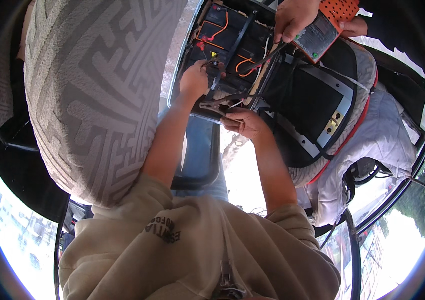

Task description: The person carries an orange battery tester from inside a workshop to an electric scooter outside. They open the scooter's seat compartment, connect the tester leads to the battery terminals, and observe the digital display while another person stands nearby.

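Several black batteries (232,37) with orange wires sit in an open compartment in front of me. My left hand (195,80) is closed at the compartment's left side, its fingers on a small dark clamp (212,62) by a battery terminal. My right hand (247,123) is at the compartment's near edge, fingers closed round the handles of a metal spring clamp (214,105). That clamp's jaws point left. A black cable (267,58) runs over the batteries to another person's hand (295,19).
At the upper right, the other person holds an orange-cased device (325,31) with a dark panel. A patterned grey seat cushion (97,100) stands close on the left. On the right are a tipped-up black seat base (317,100) with metal brackets and a pale cloth (367,145).
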